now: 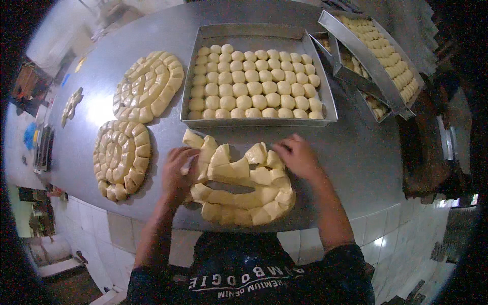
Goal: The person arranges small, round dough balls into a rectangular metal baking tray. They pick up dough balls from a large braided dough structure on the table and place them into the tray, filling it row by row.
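Observation:
A loose coil of cut, pale yellow dough (239, 175) lies on the steel table in front of me, its pieces pulled partly apart with gaps between the rows. At its left edge is my left hand (179, 170), blurred, with fingers curled; a small pale edge shows by them, too unclear to name. My right hand (299, 156) hovers by the upper right pieces, fingers bent and a little apart, nothing visible in them. Just beyond the coil, a metal baking tray (262, 122) holds rows of round dough balls (254, 79), with a bare strip at its far side.
Two more coils of cut dough, a far one (148, 86) and a near one (122, 157), sit to the left on the steel table (363, 162). A small flat dough strip (72, 107) lies at the far left. Stacked trays (378, 61) of dough balls lean at the right.

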`<action>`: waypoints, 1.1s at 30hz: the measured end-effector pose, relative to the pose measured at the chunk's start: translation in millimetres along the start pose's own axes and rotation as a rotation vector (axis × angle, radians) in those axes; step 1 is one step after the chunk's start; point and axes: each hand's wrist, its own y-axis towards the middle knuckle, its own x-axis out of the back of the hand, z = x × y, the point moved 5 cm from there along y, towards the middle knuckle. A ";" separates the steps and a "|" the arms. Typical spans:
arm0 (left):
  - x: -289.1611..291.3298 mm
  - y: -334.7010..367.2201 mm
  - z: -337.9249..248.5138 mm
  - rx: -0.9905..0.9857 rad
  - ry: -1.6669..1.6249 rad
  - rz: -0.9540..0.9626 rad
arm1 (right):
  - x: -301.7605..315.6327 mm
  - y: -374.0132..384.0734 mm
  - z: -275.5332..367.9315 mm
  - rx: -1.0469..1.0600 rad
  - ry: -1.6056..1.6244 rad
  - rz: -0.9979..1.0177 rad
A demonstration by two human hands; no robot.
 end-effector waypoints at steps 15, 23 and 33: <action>-24.9 109.3 -43.7 0.150 -0.601 0.186 | 70.1 -110.5 -105.7 -0.228 0.801 -0.884; 102.5 73.5 -8.5 0.116 -1.110 -0.132 | 18.0 -109.2 -71.2 -0.257 -0.705 -0.775; 67.2 -42.9 125.2 0.619 -0.806 0.134 | 41.7 -92.2 -79.7 -0.165 -0.424 -0.652</action>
